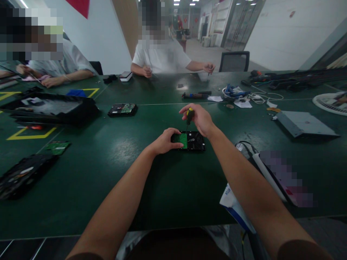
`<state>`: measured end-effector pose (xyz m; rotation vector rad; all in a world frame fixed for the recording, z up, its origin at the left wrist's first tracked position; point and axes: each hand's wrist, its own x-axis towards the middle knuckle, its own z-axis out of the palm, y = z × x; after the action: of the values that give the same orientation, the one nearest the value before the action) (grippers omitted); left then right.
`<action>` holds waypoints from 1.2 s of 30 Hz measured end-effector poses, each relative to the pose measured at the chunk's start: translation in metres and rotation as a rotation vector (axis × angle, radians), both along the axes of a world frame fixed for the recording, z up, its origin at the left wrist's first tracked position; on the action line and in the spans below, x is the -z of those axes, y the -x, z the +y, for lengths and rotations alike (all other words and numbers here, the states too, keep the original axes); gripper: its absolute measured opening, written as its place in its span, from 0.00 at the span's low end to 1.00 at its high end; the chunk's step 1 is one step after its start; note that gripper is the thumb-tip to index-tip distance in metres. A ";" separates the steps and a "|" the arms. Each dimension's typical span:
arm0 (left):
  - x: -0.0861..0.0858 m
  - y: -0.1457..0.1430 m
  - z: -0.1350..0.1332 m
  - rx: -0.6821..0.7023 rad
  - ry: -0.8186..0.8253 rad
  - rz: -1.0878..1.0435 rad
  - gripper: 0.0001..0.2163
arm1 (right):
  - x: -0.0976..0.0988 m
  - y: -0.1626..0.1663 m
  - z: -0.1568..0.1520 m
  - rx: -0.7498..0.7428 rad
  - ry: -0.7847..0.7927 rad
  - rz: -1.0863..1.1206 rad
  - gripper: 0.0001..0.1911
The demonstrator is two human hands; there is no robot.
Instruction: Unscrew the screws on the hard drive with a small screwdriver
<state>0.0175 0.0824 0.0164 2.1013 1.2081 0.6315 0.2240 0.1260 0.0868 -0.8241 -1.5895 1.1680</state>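
A hard drive (195, 141) lies flat on the green table in front of me, its green circuit board facing up on the left part. My left hand (167, 141) grips the drive's left end, thumb along the near side and fingers along the far side. Above the drive, my right hand (200, 118) is closed round the yellow and dark handle of a screwdriver (190, 116). The screwdriver stands nearly upright, its thin shaft pointing down at the far edge of the circuit board. Whether the tip sits in a screw is too small to tell.
Another hard drive (122, 109) lies farther left, beyond a black tray (51, 108). A loose green board (57, 147) is at left. To the right are a metal box (306, 124), a power bank-like white strip (268, 177) and cables (235, 92). Two people sit across the table.
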 end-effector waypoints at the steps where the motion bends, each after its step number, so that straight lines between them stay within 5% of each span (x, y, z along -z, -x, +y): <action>1: 0.000 0.000 0.000 0.001 -0.003 -0.002 0.29 | 0.001 0.000 0.001 -0.001 -0.006 0.003 0.27; 9: -0.001 -0.001 -0.002 -0.003 -0.022 0.000 0.28 | -0.002 -0.001 0.001 0.031 -0.070 -0.055 0.13; 17: 0.000 0.001 0.000 0.007 -0.021 0.004 0.28 | -0.021 -0.006 -0.009 0.239 -0.523 -0.418 0.08; 25: 0.002 0.001 0.001 0.011 -0.033 0.006 0.28 | -0.022 -0.001 -0.018 0.192 -0.354 -0.246 0.12; 36: 0.002 0.000 0.000 -0.006 -0.021 0.001 0.29 | -0.020 -0.002 -0.017 0.206 -0.435 -0.343 0.07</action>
<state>0.0173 0.0826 0.0148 2.1160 1.2132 0.6485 0.2264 0.1091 0.1072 -0.8998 -1.8939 0.5201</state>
